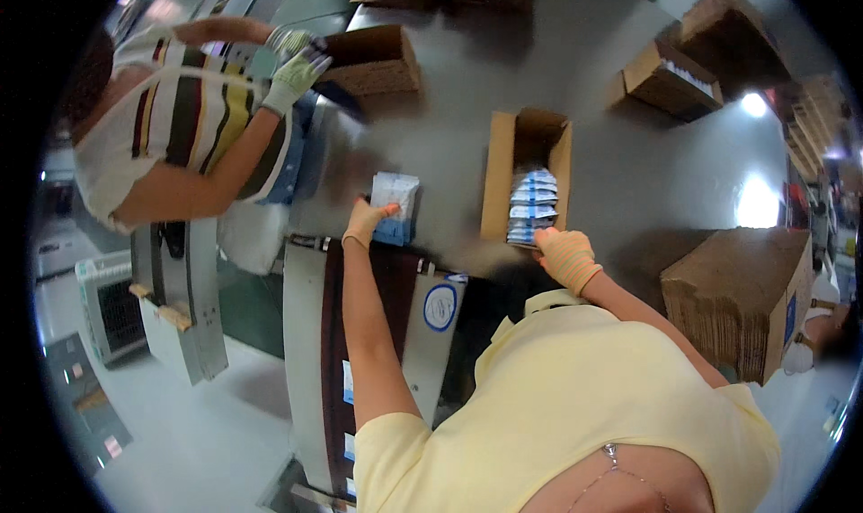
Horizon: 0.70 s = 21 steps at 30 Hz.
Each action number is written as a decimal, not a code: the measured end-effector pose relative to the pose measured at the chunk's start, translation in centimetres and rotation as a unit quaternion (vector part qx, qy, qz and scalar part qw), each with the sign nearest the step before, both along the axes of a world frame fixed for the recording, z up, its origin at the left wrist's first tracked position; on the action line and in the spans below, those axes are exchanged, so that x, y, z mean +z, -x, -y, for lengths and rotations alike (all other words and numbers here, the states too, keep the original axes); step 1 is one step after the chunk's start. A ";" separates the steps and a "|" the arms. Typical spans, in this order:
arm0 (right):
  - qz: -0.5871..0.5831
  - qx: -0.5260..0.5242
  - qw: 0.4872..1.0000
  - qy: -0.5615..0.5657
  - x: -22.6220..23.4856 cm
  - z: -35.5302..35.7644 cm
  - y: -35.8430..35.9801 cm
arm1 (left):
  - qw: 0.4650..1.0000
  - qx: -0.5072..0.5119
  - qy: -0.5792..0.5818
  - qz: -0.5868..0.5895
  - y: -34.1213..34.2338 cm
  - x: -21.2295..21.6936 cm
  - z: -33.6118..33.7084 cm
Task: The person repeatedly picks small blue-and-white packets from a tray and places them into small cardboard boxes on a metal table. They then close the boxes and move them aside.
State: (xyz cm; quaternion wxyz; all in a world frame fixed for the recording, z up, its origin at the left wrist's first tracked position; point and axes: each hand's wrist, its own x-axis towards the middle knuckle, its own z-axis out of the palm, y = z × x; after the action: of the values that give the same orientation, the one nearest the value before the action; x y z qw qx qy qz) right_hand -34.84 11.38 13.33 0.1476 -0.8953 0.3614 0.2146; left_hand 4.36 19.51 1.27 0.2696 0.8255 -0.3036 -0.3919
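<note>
left hand [370,218]: fingers closed round the left side of a packet stack [395,198], thumb across the front; gripping it, packets white above and blue below. stack is at or just over the tabletop [611,176], exact contact can't tell. right hand [568,258]: in a pale striped glove, fingers bent, at the near end of an open carton [499,176], fingertips right by the last packet in it; can't tell if it's gripping the packet, the carton wall or only resting there.

carton sits ahead of the right hand, to the right of the left hand, well apart from the held stack. inside: a row of packets [533,196], white and blue, on edge one behind another, filling the near part; far part of the row hard to read.

below the left hand, under the forearm: conveyor with a dark belt [333,315], small white-and-blue sachets [348,382] spaced along it. right of the right hand: thick pile of flattened cardboard [733,293]. far ahead and right of both hands: another carton [661,81] with pale contents. ahead-left of the left hand: co-worker in striped top [193,122], gloves [292,86] at the edge of a brown box [382,74].
</note>
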 end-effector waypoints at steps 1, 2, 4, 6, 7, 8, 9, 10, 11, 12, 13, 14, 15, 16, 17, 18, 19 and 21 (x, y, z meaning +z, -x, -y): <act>0.007 -0.003 1.000 0.003 -0.2 0.1 0.3 | 0.996 -0.019 -0.009 -0.087 0.5 0.5 1.3; 0.016 -0.007 1.000 0.005 -0.2 0.0 0.5 | 0.996 -0.057 -0.065 -0.021 1.7 2.4 2.7; 0.033 -0.010 0.999 0.002 -0.1 -0.1 0.8 | 0.970 -0.128 -0.171 0.118 6.4 6.5 5.0; 0.030 -0.015 0.999 -0.008 -0.1 -0.2 0.4 | 0.882 -0.201 -0.125 0.408 12.1 6.8 4.8; 0.034 -0.010 0.999 -0.015 0.5 -0.1 0.3 | 0.879 -0.214 -0.130 0.405 13.1 5.5 4.7; 0.038 -0.008 0.999 -0.013 0.2 -0.2 0.4 | 0.916 -0.196 -0.119 0.330 12.5 5.0 5.3; 0.042 -0.006 0.999 -0.011 -0.3 -0.3 0.5 | 0.945 -0.178 -0.110 0.251 10.5 4.7 5.9; 0.047 -0.002 0.999 -0.011 -0.6 -0.4 0.6 | 0.967 -0.158 -0.105 0.170 9.4 4.6 6.3; 0.037 -0.002 0.999 -0.008 0.3 0.3 0.5 | 0.974 -0.119 -0.066 0.181 9.5 6.4 7.9; 0.034 -0.005 0.999 -0.017 0.2 0.3 0.6 | 0.973 -0.098 0.016 0.206 9.6 7.4 8.3; 0.031 -0.008 0.999 -0.026 0.3 0.4 0.6 | 0.984 -0.077 0.137 0.088 10.3 9.5 9.6; 0.028 -0.010 0.999 -0.038 0.3 0.2 0.7 | 0.967 -0.054 0.246 -0.036 11.3 11.0 10.3; 0.036 -0.011 0.998 -0.042 0.2 0.0 0.9 | 0.944 -0.098 0.314 -0.038 12.2 11.0 11.0; 0.044 -0.008 0.998 -0.043 0.2 0.2 1.1 | 0.913 -0.140 0.382 -0.039 13.1 11.0 11.9; 0.053 -0.002 0.998 -0.042 0.2 0.4 1.2 | 0.875 -0.177 0.449 -0.038 13.8 11.2 12.6; 0.050 -0.003 0.998 -0.042 0.0 0.4 1.2 | 0.888 -0.162 0.428 -0.035 15.0 10.4 13.4; 0.047 -0.006 0.998 -0.041 -0.5 0.3 1.2 | 0.900 -0.147 0.409 -0.031 16.5 8.4 14.4; 0.045 -0.020 0.998 -0.029 -0.2 -0.2 0.6 | 0.924 -0.108 0.367 -0.022 19.3 4.1 15.4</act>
State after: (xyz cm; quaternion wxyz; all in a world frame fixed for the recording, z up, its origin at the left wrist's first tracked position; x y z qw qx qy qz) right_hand -35.49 11.55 13.12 0.1934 -0.8919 0.3662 0.1815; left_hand -14.92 4.10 5.39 0.5163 0.6222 -0.5078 -0.2976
